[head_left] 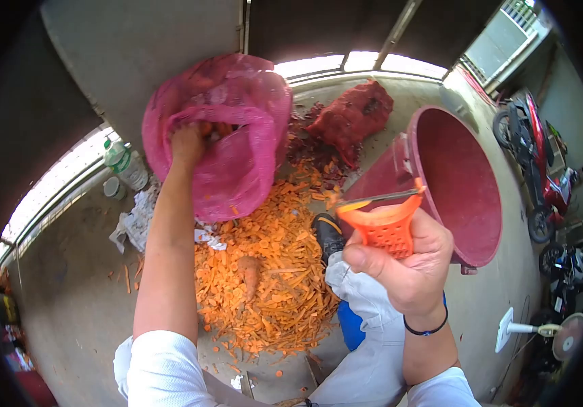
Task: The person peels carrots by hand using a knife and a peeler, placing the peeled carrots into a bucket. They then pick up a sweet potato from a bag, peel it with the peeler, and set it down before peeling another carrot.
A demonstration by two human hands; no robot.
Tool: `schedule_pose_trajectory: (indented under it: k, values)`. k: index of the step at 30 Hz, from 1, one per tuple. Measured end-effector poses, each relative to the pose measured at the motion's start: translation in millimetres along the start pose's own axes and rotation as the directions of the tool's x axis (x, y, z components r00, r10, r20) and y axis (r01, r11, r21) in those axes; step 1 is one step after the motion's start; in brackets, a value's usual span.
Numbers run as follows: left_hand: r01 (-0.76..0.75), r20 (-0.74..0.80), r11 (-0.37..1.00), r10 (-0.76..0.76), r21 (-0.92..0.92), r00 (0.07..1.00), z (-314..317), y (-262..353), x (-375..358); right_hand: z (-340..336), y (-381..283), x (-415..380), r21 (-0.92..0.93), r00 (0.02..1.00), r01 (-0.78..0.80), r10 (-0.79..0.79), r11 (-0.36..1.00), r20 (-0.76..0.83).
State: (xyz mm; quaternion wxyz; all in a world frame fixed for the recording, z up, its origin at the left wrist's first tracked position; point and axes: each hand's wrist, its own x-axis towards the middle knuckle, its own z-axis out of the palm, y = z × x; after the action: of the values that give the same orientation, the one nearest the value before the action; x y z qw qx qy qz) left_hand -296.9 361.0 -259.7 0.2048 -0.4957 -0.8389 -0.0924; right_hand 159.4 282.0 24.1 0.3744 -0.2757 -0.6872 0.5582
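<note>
My right hand point(400, 271) grips an orange Y-shaped peeler point(381, 227) by its perforated handle, its blade facing up and away from me. My left hand point(188, 144) reaches into the mouth of a pink plastic bag point(237, 176). Brownish-orange produce point(222, 129), probably carrots, shows just beside that hand; its fingers are hidden in the bag. Below, a wide heap of orange peelings point(285, 298) covers the floor between my arms. One whole unpeeled carrot point(249, 277) lies on top of the heap.
A large dark red tub point(458, 183) lies tilted at the right, mouth towards me. Behind the heap is a red mesh sack point(356, 115). A plastic bottle point(125, 165) stands left of the bag. Motorbikes point(532, 156) and a white fan point(566, 336) are at far right.
</note>
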Motion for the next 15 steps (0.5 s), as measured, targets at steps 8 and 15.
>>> schedule_pose_trajectory:
  k: [8,15]
  values:
    - [-0.022,0.059,0.993,0.015,0.118,0.998,18,-11,3,-9,2,3,0.025,0.998,-0.06,0.06,0.998,-0.002]
    - [-0.046,-0.026,0.818,0.037,-0.573,0.999,-97,-2,-26,-7,9,8,0.076,0.998,-0.064,0.062,0.995,0.022]
